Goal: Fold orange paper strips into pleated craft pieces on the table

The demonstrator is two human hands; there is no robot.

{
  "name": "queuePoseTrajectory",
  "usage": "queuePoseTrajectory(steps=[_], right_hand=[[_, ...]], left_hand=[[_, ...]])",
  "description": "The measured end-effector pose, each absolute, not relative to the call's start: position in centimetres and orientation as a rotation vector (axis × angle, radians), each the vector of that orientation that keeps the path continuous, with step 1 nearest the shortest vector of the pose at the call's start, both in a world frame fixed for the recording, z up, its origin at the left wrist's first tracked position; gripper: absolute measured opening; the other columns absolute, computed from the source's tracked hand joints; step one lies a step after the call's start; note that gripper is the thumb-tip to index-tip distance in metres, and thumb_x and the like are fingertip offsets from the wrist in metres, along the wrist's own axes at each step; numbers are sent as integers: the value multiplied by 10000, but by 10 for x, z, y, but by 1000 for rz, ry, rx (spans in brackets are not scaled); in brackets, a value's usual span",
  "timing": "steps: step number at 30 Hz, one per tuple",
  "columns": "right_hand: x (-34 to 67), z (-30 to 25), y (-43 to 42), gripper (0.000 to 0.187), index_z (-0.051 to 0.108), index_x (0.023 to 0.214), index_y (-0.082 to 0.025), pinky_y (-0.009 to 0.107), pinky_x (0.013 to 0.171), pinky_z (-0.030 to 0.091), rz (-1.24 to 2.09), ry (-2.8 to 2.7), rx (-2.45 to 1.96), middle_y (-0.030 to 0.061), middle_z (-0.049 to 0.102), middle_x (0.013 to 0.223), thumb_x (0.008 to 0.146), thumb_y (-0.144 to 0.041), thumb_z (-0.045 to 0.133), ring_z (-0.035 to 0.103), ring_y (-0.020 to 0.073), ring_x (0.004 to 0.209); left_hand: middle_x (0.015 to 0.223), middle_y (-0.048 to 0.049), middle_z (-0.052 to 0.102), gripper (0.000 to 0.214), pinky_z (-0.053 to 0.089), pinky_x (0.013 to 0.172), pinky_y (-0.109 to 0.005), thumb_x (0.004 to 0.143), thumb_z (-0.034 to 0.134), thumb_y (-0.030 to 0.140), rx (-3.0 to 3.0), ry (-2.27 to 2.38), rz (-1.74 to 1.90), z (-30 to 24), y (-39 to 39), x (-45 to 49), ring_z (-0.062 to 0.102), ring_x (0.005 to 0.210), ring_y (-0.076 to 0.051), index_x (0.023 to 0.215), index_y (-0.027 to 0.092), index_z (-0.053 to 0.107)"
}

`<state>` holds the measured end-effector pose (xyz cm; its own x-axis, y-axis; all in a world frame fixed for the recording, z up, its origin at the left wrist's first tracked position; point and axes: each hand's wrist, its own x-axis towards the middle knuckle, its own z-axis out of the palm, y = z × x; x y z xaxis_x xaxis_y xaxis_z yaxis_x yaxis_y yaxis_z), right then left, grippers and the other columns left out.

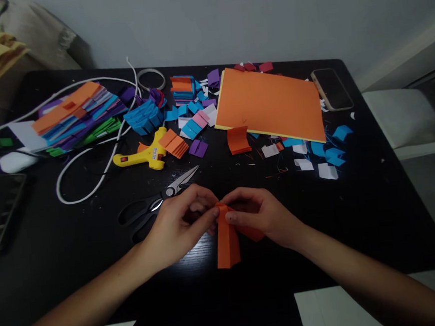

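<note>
A folded piece of orange paper [227, 242] hangs between my two hands, over the near middle of the black table. My left hand [186, 218] pinches its top edge from the left. From the right, my right hand [261, 212] grips the same paper near the top, thumb in front. One flap points down toward me, and another part shows below my right fingers. Just behind my left hand lie scissors [170, 191] with black handles, their blades apart. A small folded orange piece [238, 140] rests farther back.
A yellow glue gun [145, 153] lies left of centre, near a looping white cable [88, 193]. Stacked colored paper strips [81, 113] fill the back left. Orange sheets [269, 103], a phone [332, 89] and paper scraps [327, 171] lie at the right. A dark tray-like object [3, 210] sits far left.
</note>
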<state>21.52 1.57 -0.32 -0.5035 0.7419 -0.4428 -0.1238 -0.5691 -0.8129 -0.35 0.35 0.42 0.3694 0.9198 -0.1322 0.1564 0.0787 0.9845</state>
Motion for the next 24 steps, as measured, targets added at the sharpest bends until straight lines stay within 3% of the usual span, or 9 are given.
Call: queuePoseTrajectory(steps=[9, 17, 24], right_hand=[[215, -3, 14, 291, 781, 975, -226, 254, 794, 590, 2046, -1068, -1125, -6, 786, 923, 733, -263, 938, 742, 135, 845], [214, 2, 13, 209, 788, 930, -213, 264, 782, 591, 1911, -1229, -1166, 7, 787, 888, 791, -326, 897, 741, 147, 826], [212, 0, 12, 165, 789, 901, -232, 285, 776, 601, 1787, -1253, -1187, 7, 787, 876, 828, -358, 866, 741, 162, 816]], left_hand=[[695, 44, 719, 30, 552, 561, -135, 967, 663, 168, 1524, 1101, 787, 5, 4, -5, 712, 603, -79, 990, 187, 668], [765, 28, 774, 52, 528, 594, -142, 933, 735, 168, 1730, 1127, 837, 10, 8, -6, 709, 654, -77, 956, 198, 771], [827, 13, 725, 115, 546, 635, -200, 958, 698, 235, 1754, 1099, 798, 14, 6, -8, 678, 688, -100, 1065, 195, 686]])
